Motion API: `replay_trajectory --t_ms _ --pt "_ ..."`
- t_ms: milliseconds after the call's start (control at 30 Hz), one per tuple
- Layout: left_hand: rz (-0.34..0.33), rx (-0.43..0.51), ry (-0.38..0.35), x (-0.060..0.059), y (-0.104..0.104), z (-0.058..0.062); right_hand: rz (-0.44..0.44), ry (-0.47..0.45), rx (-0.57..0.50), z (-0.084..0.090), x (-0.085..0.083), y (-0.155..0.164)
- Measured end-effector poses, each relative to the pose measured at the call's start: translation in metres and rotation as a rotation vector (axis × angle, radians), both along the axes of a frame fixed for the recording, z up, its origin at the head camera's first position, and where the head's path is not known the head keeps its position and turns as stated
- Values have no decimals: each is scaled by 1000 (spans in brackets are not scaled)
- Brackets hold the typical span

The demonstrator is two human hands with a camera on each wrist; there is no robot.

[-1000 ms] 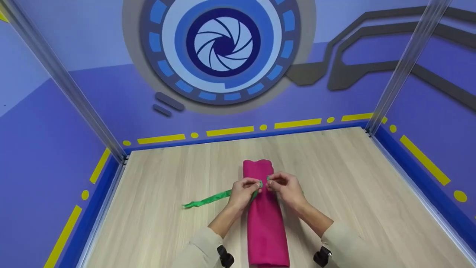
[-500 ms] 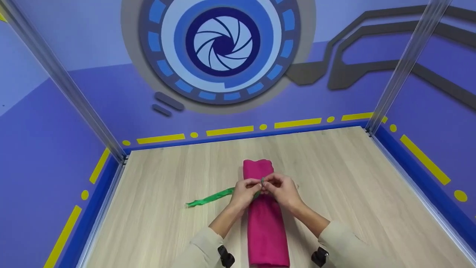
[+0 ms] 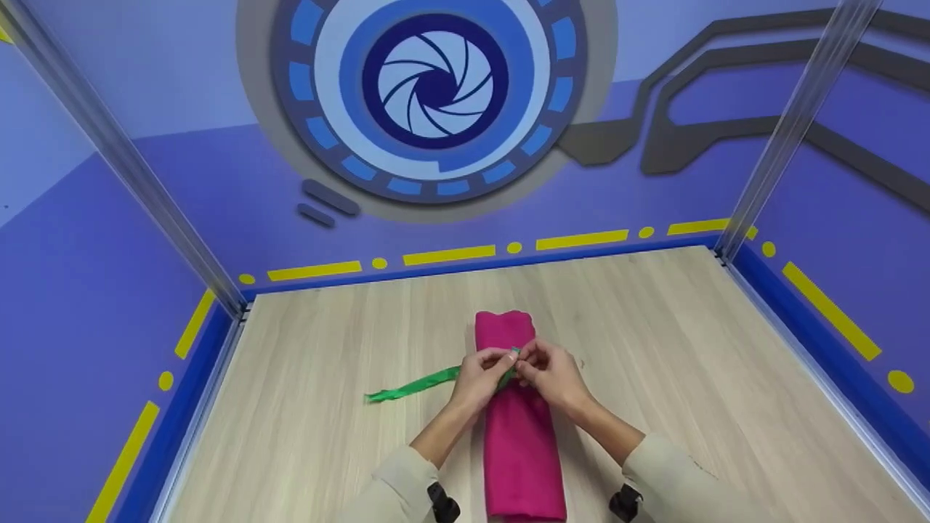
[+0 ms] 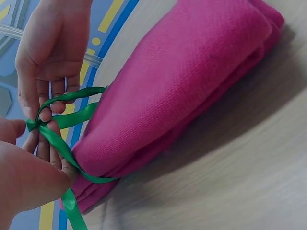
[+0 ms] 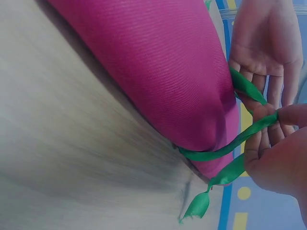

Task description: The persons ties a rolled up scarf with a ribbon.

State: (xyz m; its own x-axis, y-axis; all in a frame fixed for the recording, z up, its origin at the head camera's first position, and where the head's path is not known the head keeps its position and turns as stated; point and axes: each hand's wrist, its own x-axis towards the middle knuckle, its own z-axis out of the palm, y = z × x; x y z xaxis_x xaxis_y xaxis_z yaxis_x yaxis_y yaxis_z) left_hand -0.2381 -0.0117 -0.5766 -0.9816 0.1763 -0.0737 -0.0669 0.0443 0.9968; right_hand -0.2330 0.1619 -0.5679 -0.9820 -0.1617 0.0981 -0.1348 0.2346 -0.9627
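A long pink roll of knitted cloth (image 3: 523,454) lies on the table, pointing away from me. Green satin ribbon (image 3: 418,386) goes round it near the far end, and one loose tail stretches out to the left. Over the roll, my left hand (image 3: 476,379) and right hand (image 3: 561,379) meet and pinch the ribbon between thumbs and fingers. In the left wrist view the ribbon strands (image 4: 60,143) cross at the fingertips, lifted off the cloth. Another tail (image 5: 197,206) hangs at the right side in the right wrist view. Fingers partly hide the crossing.
The pale wood-grain table (image 3: 327,349) has blue printed walls (image 3: 196,189) at the back and both sides. Metal posts (image 3: 788,138) stand at the back corners. Black straps (image 3: 442,503) sit on both sleeves.
My hands, slightly apart a second ago with a bit of green ribbon in each, have come together over the roll. The left ribbon tail has shifted a little to the right.
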Motion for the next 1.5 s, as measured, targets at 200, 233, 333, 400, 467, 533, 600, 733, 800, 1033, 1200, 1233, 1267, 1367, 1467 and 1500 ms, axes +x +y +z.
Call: replay_trajectory --t_ms 200,233,333,400,467,533,600,733,800,1033,1200,1233,1267,1367,1467,1500 --pt "17 55 26 0 3 0 -10 -58 18 -1 1 2" --pt "20 54 31 0 3 0 -8 -79 9 -1 1 2" --pt "15 44 46 -1 2 1 13 -129 -22 -3 0 4" --pt "1 33 61 -1 0 1 35 -145 -39 -4 -1 4" --pt "-15 24 68 -1 -2 1 55 -141 -47 -6 -2 4" --pt "-30 17 79 -2 -4 0 67 -129 -49 -6 -2 4" --pt "-41 16 81 -3 -5 0 63 -122 -56 -6 -1 4" --pt "-44 24 72 -3 -8 0 41 -119 -81 -4 3 4" --pt "-43 34 56 -3 -9 -1 25 -113 -85 -4 3 4" --pt "-29 53 43 -2 -8 -3 -14 -65 -40 -5 2 6" --pt "-18 30 46 -2 -9 -3 -46 -64 -44 5 7 2" --pt "-16 27 44 -2 -9 -3 -52 -64 -42 7 8 1" --pt "-15 24 44 -2 -9 -3 -53 -64 -47 9 9 1" --pt "-4 18 45 -1 -10 -2 -67 -73 -50 8 7 2" --pt "5 29 48 -1 -11 -1 -84 -83 -59 1 3 5" --pt "8 32 49 -1 -11 -1 -87 -83 -58 0 2 7"
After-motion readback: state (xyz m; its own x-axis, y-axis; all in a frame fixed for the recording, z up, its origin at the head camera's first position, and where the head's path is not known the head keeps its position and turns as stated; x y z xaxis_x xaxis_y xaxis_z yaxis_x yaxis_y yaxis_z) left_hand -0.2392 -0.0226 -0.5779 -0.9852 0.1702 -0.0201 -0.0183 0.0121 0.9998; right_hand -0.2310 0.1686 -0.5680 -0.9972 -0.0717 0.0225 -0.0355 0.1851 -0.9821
